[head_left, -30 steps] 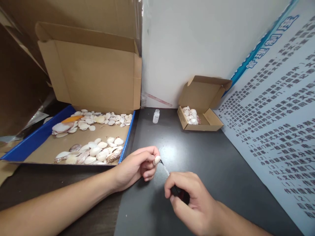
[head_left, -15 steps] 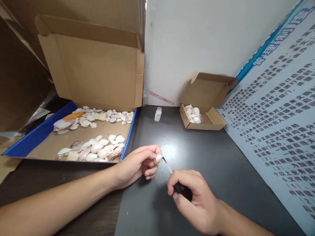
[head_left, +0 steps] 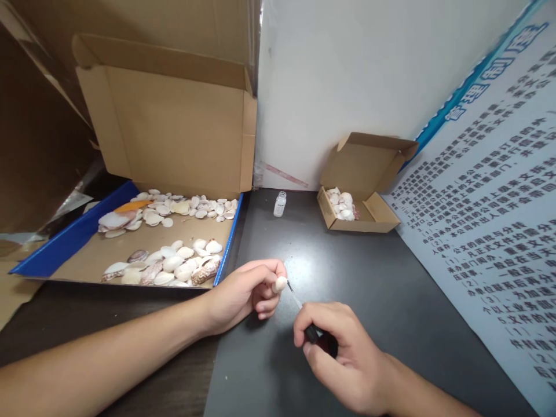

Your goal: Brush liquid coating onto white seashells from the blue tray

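Landmark: small glass vial [head_left: 280, 204], upright on the dark desk [head_left: 369, 278] near the white wall.
Left of vial: large open cardboard box [head_left: 174, 127], flap raised; blue-edged tray [head_left: 73, 237] holding two loose rows of pale shells [head_left: 174, 263].
Right of vial: small open cardboard box [head_left: 360, 191] with a few shells in one corner; beyond it, a leaning printed board [head_left: 490, 220] with blue heading and black text.
Between vial and hands: bare desk, with a glare patch, nothing in the way.
Left hand [head_left: 243, 292]: nearer the viewer than the vial, heel resting on the desk, fingertips pinched shut on a small pale shell [head_left: 280, 284].
Shell: held just above the desk, rounded end turned toward the brush; long axis hard to tell.
Right hand [head_left: 343, 353]: nearer still and to the right, closed around the dark handle of a thin brush [head_left: 299, 304].
Brush: long axis slanting up-left from the right hand, tip touching or just beside the shell.
Hands: apart, joined only through brush and shell.
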